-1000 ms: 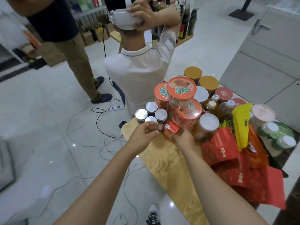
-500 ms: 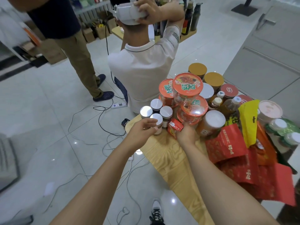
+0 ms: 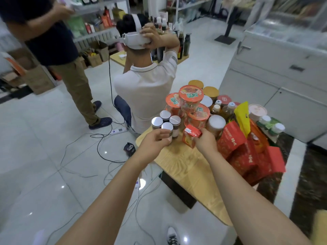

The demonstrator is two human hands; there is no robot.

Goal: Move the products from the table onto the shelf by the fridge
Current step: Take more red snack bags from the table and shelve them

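Note:
A low wooden table (image 3: 184,167) is crowded with products. My left hand (image 3: 154,142) grips a small silver-lidded jar (image 3: 167,127), the nearest of several such jars (image 3: 165,114) at the table's left corner. My right hand (image 3: 205,141) holds a small red box (image 3: 192,134) just in front of stacked orange noodle cups (image 3: 190,96). Red packets (image 3: 231,138), a yellow bag (image 3: 242,115), oil bottles (image 3: 227,110) and a white-lidded jar (image 3: 215,123) fill the right part of the table.
A crouching person in a white shirt (image 3: 145,85) adjusts a headset right behind the table. Another person (image 3: 58,50) stands at the left. Cables and a power strip (image 3: 117,131) lie on the tiled floor. A white chest freezer (image 3: 276,64) stands at the right; shelves with goods (image 3: 99,22) line the back.
The view has tilted up, showing more of the shop. My right hand has lifted the red box slightly; my left hand stays on the jar.

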